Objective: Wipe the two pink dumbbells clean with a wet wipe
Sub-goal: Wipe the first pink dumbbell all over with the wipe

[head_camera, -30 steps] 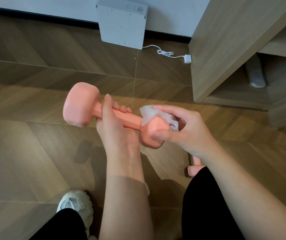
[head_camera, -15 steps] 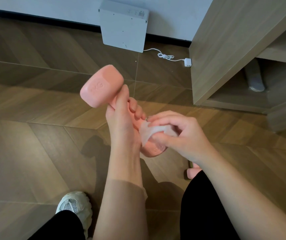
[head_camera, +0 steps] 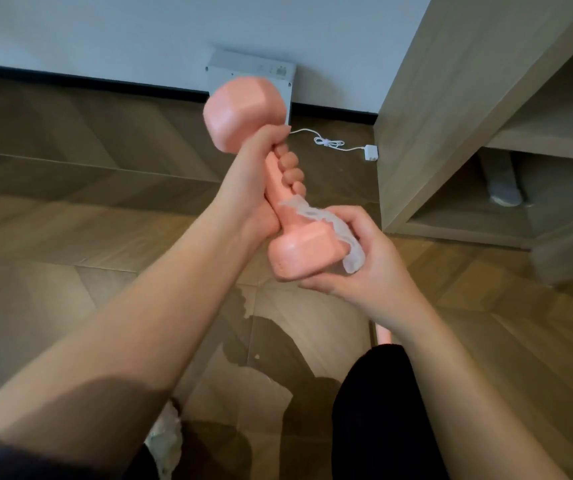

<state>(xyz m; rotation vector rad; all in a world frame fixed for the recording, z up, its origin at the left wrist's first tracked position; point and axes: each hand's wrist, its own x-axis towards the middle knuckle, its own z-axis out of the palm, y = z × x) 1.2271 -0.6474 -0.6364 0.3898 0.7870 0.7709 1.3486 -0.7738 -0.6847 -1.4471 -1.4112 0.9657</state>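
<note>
Pink dumbbell (head_camera: 274, 188) held in the air above the wooden floor (head_camera: 70, 237), in front of the person. Long axis steeply tilted: one head points up and away toward the wall, the other down and toward the person, slightly to the right.

Left hand (head_camera: 247, 188) grips the handle just under the upper head, fingers (head_camera: 290, 174) wrapped tight round it. Right hand (head_camera: 371, 268) cups the lower head, curled fingers pressing a crumpled wet wipe (head_camera: 333, 230) against its right side. The wipe trails up onto the handle's lower end.

Second pink dumbbell (head_camera: 384, 336): only a sliver shows, low behind the right wrist. Its direction cannot be made out.

Around: white box (head_camera: 278, 69) leaning on the wall behind the upper head. White cable (head_camera: 326, 142) with plug (head_camera: 371, 153) on the floor beside it. Wooden shelf unit (head_camera: 434, 116) at right. White shoe (head_camera: 167, 441) and black trouser leg (head_camera: 375, 410) at the bottom edge.
</note>
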